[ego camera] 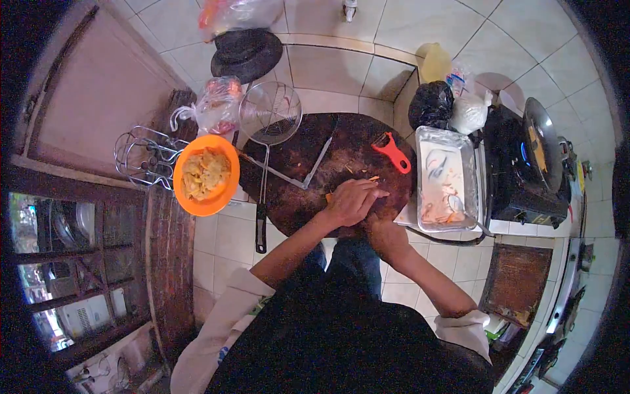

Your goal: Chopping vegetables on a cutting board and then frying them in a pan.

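Observation:
Over the near part of a dark round wooden board (325,167), my left hand (352,199) lies palm down with its fingers bent. A bit of orange food (329,197) peeks out beside it, and a few orange shreds (374,179) lie just beyond its fingers. My right hand (386,234) is curled at the board's near edge, close to the left; whatever may be inside it is hidden. Farther back on the board rests a red peeler (393,153). A thin grey V-shaped strip (307,182) is left of it.
At left are an orange plate (181,194) of fried food, a wire strainer (270,113) and a wire rack (130,152). On the right, a metal tray (424,197) holds white batter, orange shreds and a spoon. Beyond it, a wok (546,123) sits over a blue flame.

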